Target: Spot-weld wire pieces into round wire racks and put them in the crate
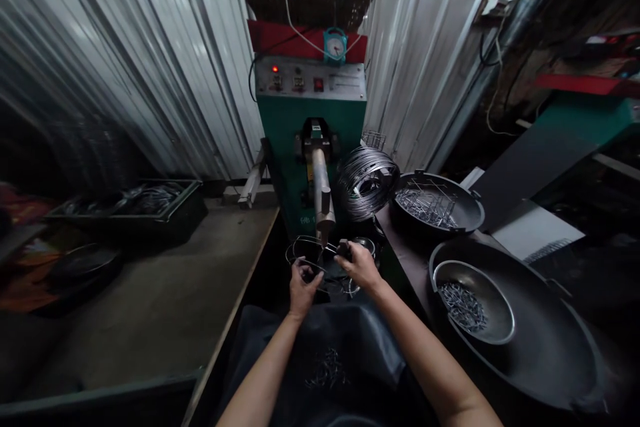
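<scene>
"Below the jutting metal arm (321, 180) of a green machine (280, 147), two bare hands meet over a dark cloth (370, 340). What does the left one hold?"

"The left hand (304, 287) has its thumb and fingertips pinched on the near side of a thin wire hoop (304, 238), which sits just under the arm's lower tip. Whether tip and wire touch, one cannot tell."

"And the right?"

"The right hand (361, 265) grips a small dark piece (343, 248) between thumb and fingers, on the other side of the tip. Thin wire shows between it and the hoop; the dim light hides whether they are joined."

"What surrounds the worker?"

"A thick coil of wire (367, 180) stands beside the machine, to the right. Beyond it, a round black pan (473, 217) holds straight and bent wire pieces. Nearer, a metal bowl (500, 280) of short metal bits rests inside a wider pan (550, 340)."

"And on the cloth?"

"A loose scatter of small metal pieces (329, 368), between the forearms. Above, a red lamp (275, 69) glows on the machine's panel, near a turquoise clock (335, 45)."
</scene>
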`<state>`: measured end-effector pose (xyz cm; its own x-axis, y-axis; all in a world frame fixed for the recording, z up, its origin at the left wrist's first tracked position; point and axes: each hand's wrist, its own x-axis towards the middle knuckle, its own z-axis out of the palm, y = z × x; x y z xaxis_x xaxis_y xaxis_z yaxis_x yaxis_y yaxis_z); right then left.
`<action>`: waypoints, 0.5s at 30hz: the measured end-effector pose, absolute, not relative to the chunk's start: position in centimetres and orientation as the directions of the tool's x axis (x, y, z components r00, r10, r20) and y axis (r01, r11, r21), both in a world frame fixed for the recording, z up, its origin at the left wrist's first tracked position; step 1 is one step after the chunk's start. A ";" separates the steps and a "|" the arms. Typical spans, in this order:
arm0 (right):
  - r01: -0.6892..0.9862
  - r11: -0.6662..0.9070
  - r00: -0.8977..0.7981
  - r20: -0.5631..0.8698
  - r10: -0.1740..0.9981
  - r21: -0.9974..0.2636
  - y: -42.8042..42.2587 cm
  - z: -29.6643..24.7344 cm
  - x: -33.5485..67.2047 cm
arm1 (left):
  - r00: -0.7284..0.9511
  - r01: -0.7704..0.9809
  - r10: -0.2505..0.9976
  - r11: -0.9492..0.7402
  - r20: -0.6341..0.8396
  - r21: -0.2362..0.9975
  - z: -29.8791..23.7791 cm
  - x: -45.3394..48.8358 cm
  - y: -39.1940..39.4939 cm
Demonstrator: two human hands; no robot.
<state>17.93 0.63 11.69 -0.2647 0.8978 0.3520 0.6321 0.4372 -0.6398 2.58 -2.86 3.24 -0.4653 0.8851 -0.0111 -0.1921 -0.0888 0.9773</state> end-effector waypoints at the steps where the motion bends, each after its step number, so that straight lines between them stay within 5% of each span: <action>1: 0.649 0.437 -0.265 0.353 0.897 -0.623 0.6 11.8 17.7 | -0.453 -0.207 0.892 -0.090 -0.013 0.974 3.1 2.5 -2.7; 6: 0.716 0.436 -0.288 0.338 0.896 -0.545 0.3 12.6 16.9 | -0.390 -0.256 0.920 -0.075 -0.032 0.964 2.4 2.3 -2.2; 15: 0.747 0.438 -0.302 0.331 0.894 -0.500 -0.2 12.3 16.7 | -0.301 -0.094 0.946 -0.152 0.118 0.984 1.2 0.5 -0.6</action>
